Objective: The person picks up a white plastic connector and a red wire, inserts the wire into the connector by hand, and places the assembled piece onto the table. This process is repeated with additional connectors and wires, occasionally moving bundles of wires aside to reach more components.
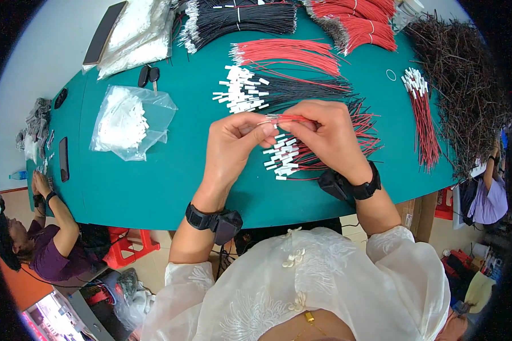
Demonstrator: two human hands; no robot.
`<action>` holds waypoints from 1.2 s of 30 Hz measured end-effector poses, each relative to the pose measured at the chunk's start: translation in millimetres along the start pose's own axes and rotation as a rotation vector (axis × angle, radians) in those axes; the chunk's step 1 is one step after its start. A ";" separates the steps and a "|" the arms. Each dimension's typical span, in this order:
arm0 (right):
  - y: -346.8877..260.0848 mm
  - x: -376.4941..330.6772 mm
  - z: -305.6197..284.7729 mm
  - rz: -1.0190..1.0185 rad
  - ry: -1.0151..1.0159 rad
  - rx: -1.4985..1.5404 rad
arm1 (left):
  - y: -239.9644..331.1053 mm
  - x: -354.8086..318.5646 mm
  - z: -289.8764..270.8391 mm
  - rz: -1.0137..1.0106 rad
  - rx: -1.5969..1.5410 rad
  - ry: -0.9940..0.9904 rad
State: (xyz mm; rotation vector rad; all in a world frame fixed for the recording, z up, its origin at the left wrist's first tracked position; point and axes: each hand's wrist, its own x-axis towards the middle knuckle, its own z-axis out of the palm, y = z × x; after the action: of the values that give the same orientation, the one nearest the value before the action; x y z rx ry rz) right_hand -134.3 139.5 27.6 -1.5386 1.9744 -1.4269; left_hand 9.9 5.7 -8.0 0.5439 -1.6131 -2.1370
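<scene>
My left hand (238,139) and my right hand (324,129) meet over the green table, both closed in a pinch. Between them run a few thin red wires (293,118) with silvery tips. The right fingers grip the wires' length, while the left thumb and fingertips press on the tip end. Whether a small white housing sits in the left pinch is too small to tell. Below the right hand lie red and black wires with white connectors (283,158), partly covered by it. Just beyond the hands is a pile of black wires with white connectors (242,94).
Farther back lie loose red wires (287,54), black bundles (239,23) and red bundles (361,31). A bag of white connectors (122,122) is at left, near keys (153,77). Connected red wires (421,122) and a dark wire heap (458,85) occupy the right. Another person (51,238) sits left.
</scene>
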 end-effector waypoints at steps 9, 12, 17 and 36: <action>5.6 4.1 -22.0 -0.093 0.137 -0.532 | -25.0 0.0 9.3 0.448 0.943 -0.002; 4.5 3.5 -18.2 -0.086 0.163 -0.483 | -14.1 0.8 7.4 0.370 0.877 0.058; -2.2 2.8 -14.3 0.116 0.056 -0.101 | 1.4 5.3 -18.2 0.433 1.223 0.282; 6.3 2.9 -6.2 0.333 -0.050 0.235 | -1.4 5.2 -6.6 0.300 0.605 0.232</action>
State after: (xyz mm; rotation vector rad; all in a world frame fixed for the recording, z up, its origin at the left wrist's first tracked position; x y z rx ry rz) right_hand -143.5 140.1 26.6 -1.0765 1.8492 -1.4038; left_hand 8.9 -2.1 -11.4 0.6466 -2.0433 -1.3051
